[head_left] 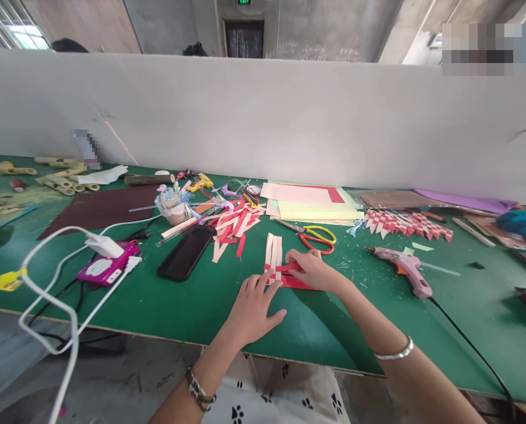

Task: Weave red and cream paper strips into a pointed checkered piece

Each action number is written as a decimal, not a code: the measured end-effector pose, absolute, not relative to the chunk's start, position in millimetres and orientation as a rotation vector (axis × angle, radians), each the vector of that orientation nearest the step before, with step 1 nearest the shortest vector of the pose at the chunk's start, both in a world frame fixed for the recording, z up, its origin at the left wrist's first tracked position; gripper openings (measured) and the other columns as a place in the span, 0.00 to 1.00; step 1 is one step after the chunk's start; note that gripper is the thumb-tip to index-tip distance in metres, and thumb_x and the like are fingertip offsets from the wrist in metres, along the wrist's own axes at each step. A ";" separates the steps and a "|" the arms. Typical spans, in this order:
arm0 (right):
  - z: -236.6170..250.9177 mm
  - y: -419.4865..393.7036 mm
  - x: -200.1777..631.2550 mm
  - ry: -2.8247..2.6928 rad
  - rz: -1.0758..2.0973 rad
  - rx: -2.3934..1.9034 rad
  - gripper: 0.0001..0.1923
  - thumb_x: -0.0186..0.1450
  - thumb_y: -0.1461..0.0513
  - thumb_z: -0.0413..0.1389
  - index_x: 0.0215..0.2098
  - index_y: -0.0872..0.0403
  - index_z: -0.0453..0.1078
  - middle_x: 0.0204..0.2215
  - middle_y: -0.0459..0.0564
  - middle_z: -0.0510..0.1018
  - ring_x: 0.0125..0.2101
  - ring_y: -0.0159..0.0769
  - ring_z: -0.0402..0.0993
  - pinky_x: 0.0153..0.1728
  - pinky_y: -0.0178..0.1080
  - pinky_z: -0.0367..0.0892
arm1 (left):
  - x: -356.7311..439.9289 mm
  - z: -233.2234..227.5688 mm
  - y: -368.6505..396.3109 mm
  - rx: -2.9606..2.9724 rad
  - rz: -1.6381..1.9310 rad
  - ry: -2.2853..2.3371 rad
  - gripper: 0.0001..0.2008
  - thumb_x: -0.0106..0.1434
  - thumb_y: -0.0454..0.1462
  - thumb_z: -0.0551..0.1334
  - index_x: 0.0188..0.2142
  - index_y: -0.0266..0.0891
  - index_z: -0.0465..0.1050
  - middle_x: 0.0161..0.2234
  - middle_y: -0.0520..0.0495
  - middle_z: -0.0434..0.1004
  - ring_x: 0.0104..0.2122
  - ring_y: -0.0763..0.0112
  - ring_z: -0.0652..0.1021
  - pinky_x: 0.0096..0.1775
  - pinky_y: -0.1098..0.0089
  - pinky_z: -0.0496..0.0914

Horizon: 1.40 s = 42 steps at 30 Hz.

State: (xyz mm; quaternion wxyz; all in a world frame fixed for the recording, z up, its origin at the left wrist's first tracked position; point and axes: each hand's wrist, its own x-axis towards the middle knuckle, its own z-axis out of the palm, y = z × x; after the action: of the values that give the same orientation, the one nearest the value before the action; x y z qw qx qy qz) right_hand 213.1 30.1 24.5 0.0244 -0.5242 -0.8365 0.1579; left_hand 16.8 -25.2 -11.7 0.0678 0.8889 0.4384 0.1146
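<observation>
Pale pink paper strips (268,250) in the head view lie upright side by side, flat and narrow, crossed near their lower ends by red paper strips (295,282), to the right of the black smartphone (187,253). The left hand (251,309) has its fingers spread, tips resting on the crossing; the right hand (313,270) pinches a red strip. Cut paper strips (236,224) heap just beyond the smartphone; red-and-yellow-handled scissors (318,238) lie well to its right.
</observation>
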 end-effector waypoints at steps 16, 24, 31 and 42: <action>39.2 55.2 197.6 -2.719 0.646 -1.757 0.17 0.65 0.62 0.41 0.20 0.54 0.61 0.24 0.49 0.70 0.29 0.36 0.65 0.29 0.38 0.49 | 16.6 -9.7 -26.1 2.679 0.389 1.308 0.21 0.60 0.43 0.56 0.52 0.42 0.60 0.56 0.42 0.59 0.49 0.54 0.64 0.48 0.53 0.63; 33.0 52.0 199.7 -2.693 0.718 -1.702 0.12 0.65 0.62 0.44 0.25 0.53 0.63 0.25 0.46 0.72 0.26 0.32 0.64 0.30 0.36 0.52 | 17.2 -10.1 -26.8 2.692 0.457 1.278 0.19 0.60 0.42 0.55 0.51 0.42 0.60 0.51 0.42 0.63 0.49 0.55 0.65 0.49 0.54 0.62; 30.6 54.8 206.3 -2.608 0.852 -1.677 0.11 0.64 0.58 0.46 0.30 0.53 0.68 0.28 0.47 0.74 0.29 0.33 0.67 0.30 0.35 0.56 | 16.9 -7.5 -28.0 2.699 0.459 1.253 0.19 0.61 0.41 0.54 0.51 0.41 0.60 0.49 0.42 0.64 0.48 0.56 0.66 0.48 0.54 0.63; 21.4 55.6 217.1 -2.576 0.950 -1.545 0.09 0.62 0.60 0.48 0.30 0.54 0.68 0.28 0.46 0.74 0.30 0.32 0.66 0.32 0.36 0.56 | 16.6 -11.9 -27.3 2.712 0.450 1.282 0.20 0.61 0.42 0.54 0.52 0.41 0.59 0.56 0.40 0.57 0.51 0.53 0.64 0.48 0.53 0.63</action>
State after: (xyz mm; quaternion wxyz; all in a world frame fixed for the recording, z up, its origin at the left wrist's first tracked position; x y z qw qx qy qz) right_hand 217.1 55.6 21.4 -0.0042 -0.4903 -0.8177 0.3016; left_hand 16.6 -27.3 -11.9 0.0540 0.8928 0.4221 0.1480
